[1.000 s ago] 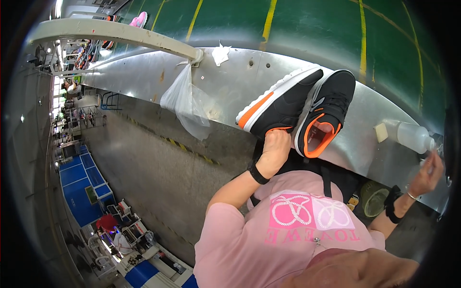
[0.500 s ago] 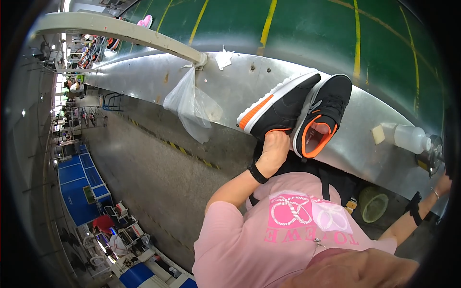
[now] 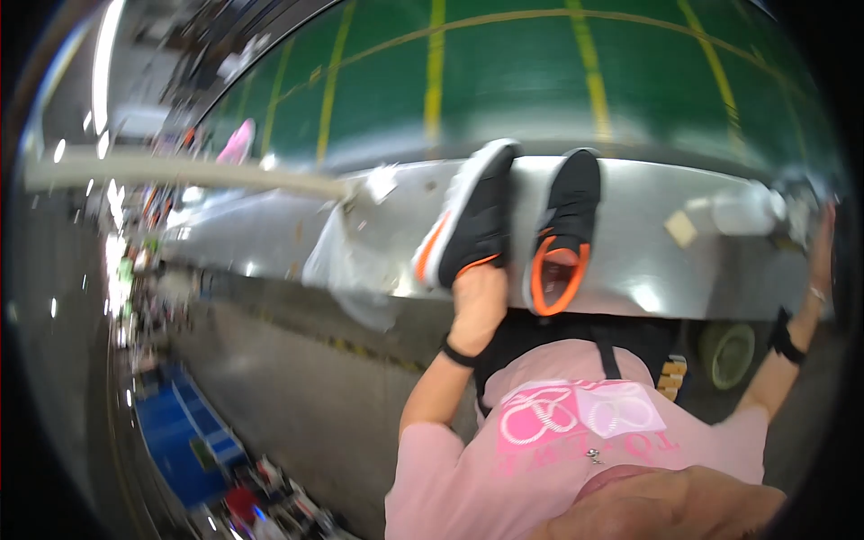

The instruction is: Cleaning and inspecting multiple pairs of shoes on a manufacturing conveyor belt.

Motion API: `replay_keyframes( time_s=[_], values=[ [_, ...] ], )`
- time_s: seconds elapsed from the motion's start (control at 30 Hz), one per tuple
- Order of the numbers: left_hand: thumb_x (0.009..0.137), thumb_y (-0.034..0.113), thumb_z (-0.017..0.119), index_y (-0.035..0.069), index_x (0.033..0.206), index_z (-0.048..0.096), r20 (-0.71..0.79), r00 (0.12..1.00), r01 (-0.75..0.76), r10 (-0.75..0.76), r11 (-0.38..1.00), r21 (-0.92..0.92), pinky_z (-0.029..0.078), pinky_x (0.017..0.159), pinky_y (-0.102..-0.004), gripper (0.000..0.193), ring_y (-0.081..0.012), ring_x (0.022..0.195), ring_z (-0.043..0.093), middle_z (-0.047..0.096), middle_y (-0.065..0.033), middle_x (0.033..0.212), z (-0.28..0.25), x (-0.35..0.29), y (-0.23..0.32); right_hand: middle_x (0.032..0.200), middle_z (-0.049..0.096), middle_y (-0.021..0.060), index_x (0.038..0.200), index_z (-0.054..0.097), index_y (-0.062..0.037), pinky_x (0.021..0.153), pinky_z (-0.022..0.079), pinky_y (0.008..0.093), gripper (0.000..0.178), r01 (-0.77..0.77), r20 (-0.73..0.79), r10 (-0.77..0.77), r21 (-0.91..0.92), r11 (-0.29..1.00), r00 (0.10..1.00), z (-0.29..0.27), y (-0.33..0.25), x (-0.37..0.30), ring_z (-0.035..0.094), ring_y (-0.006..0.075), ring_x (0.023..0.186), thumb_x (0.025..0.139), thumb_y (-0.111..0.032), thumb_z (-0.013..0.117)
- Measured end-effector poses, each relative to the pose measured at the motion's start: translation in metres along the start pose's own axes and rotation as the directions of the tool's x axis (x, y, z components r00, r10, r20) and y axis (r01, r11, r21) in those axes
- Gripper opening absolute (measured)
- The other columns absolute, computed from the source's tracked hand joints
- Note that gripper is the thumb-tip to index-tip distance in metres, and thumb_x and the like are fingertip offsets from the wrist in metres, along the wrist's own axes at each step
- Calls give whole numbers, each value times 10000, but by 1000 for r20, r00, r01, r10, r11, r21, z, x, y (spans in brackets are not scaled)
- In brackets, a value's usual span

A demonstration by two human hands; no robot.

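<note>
slippage could tip the tilted shoe into its mate, the left hand's grip being closed only at the collar, the right hand's grip unclear.

Left hand gripping, right hand stretched wide, seemingly straight

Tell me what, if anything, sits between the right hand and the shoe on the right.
A bottle and a pale block sit on the bench between the right hand and that shoe, the block nearer the shoe. The bench looks bare on their near side. A blurred thing sits beside the hand.
</note>
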State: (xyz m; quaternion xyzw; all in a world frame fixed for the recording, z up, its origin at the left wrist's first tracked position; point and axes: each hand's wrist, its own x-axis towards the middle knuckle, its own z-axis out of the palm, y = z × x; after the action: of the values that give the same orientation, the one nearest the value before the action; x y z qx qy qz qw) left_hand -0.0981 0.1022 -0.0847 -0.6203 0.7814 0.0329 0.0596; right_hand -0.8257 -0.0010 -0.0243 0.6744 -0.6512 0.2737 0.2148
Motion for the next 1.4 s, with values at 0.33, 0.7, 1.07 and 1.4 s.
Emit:
replay_keyframes(
  time_s=[0.33,0.7,1.07,1.4],
  values=[
    [810,159,791,21,818,630,49,934,281,-354,644,-712,397,551,-296,212,-115,583,521,544,3,637,-38,35,-135,764,627,91,952,721,-33,601,482,341,226,-7,-192,85,375,927,978,-16,-264,-67,591,253,651,755,70,676],
    [872,21,679,-27,1088,644,-1,983,-4,-183,-16,-1000,472,784,-239,224,-93,842,610,668,-28,964,-173,44,17,739,626,54,993,721,-55,584,496,332,240,-72,51,52,807,587,997,30,-366,-114,607,231,654,774,36,683],
    [908,221,703,17,1087,624,49,920,-329,390,832,-447,551,644,-458,283,-395,779,677,665,-186,906,-66,44,147,949,625,103,1057,603,-38,782,501,327,129,-479,411,257,810,337,875,47,-389,-131,629,229,836,998,-143,556],
    [849,230,782,138,1281,622,-132,964,-266,230,846,-463,545,686,-380,470,-301,802,688,672,-120,974,-104,30,98,967,653,108,1189,582,-51,720,527,290,209,-604,545,291,777,178,786,71,-399,-159,651,182,805,983,-39,546]
  ],
)
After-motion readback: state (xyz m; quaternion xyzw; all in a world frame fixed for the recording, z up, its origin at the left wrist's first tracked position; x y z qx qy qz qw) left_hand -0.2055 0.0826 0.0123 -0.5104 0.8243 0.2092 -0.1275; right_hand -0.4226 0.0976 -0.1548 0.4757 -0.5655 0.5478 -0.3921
